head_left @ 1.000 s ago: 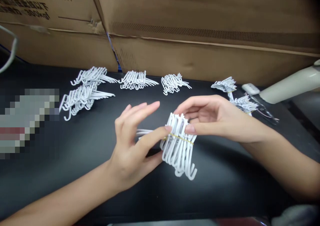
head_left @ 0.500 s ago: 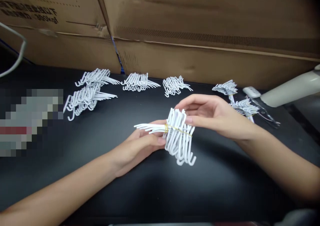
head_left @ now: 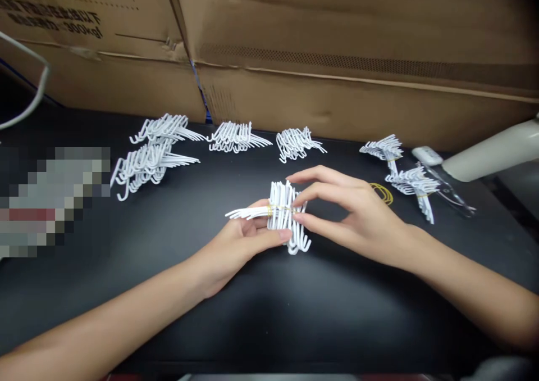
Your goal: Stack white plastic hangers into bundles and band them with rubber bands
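A bundle of white wire hooks (head_left: 283, 215), bound by a yellow rubber band, hovers just above the black table (head_left: 168, 291) at the centre. My left hand (head_left: 240, 246) grips the bundle from below and the left, thumb along its near side. From the right, my right hand (head_left: 341, 212) pinches the same bundle with its fingertips, fingers bent around the hooked ends. A loose yellow rubber band (head_left: 382, 192) lies on the table just beyond my right hand.
Several more bundles of white hooks lie along the back: two at the left (head_left: 147, 156), one (head_left: 236, 136) and another (head_left: 297, 142) in the middle, more at the right (head_left: 404, 173). Cardboard boxes (head_left: 337, 60) wall the far edge. A white arm-like object (head_left: 488, 153) lies at right.
The bundle has been lowered and pressed tighter between both hands. My left hand shut under it, my right fingers closed on it, and a loose rubber band came into view beyond my right hand.
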